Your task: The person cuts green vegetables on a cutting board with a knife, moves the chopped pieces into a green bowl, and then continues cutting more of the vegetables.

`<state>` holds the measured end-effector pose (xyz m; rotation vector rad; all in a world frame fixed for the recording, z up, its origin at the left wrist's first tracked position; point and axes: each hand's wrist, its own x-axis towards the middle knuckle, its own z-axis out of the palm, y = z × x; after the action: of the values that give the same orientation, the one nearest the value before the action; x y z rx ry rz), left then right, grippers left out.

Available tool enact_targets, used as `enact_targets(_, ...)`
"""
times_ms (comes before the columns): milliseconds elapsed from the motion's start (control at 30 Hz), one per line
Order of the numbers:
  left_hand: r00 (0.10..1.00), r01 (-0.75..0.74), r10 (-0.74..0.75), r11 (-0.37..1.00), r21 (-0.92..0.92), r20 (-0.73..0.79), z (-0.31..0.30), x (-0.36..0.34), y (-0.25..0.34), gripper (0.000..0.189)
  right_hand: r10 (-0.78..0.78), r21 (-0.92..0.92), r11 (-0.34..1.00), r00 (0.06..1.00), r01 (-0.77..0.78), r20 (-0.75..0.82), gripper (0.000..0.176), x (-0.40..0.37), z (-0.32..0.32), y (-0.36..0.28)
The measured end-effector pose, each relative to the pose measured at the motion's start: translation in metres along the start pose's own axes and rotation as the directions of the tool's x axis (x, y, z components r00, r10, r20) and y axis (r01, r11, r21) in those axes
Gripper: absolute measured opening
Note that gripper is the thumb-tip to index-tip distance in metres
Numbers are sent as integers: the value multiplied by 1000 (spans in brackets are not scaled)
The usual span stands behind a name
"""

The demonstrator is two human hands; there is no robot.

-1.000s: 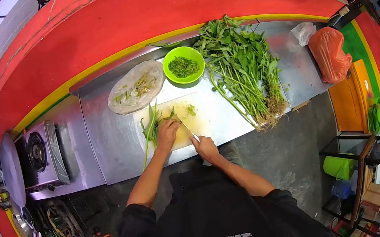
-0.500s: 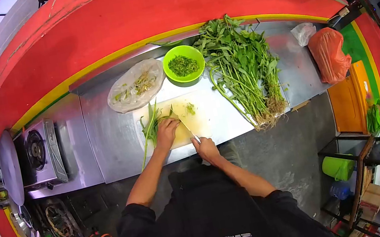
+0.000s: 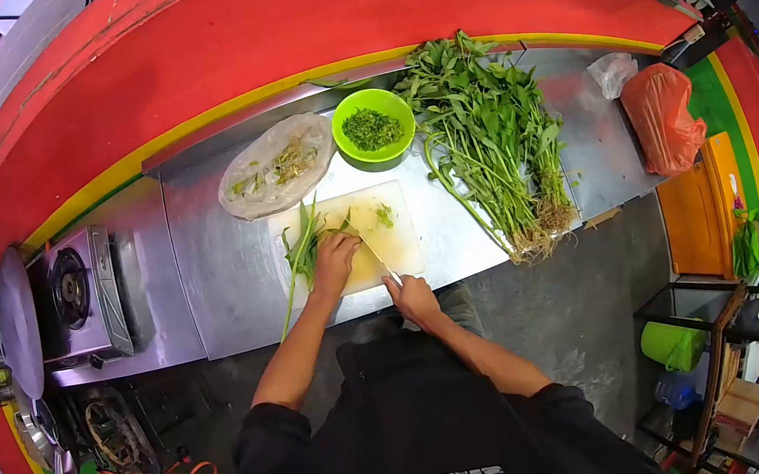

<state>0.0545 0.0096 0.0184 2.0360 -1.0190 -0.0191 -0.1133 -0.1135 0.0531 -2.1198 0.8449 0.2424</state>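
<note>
My right hand [image 3: 414,300] is closed round the handle of a knife [image 3: 376,255], its blade angled up and left over the white cutting board [image 3: 402,251]. Long-stemmed leafy greens [image 3: 300,247] lie on the board's left side, one stem reaching past the front edge. Curled over them is my left hand [image 3: 335,263], fingers pressed on the greens close beside the blade. A few chopped green bits [image 3: 383,215] rest on the board right of the knife. Behind the board stands a lime green bowl [image 3: 405,113] with finely chopped greens in it.
A plastic bag [image 3: 235,193] with stem scraps lies behind the board. On the right is a large bunch of rooted greens [image 3: 495,145], then an orange-red plastic bag [image 3: 662,121]. A gas stove [image 3: 90,293] stands at the left. A red wall [image 3: 266,54] borders the counter's back.
The camera view has shifted slightly. Both hands, the knife and the greens stay in nearly the same places on the board.
</note>
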Motion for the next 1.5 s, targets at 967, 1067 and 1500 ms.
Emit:
enact_targets(967,996,-33,41,995,98,-81,2,5,14,8,4,16,1000,996,-3,-86,58,18,-19,7)
enact_targets(1067,997,-7,10,999,37,-80,10,6,13,8,20,12,1000,1000,-20,-4,61,10,-26,4)
enact_targets(1500,998,-60,60,998,-6,-7,13,11,10,13,-18,-17,1000,1000,18,1,63,-8,-21,21)
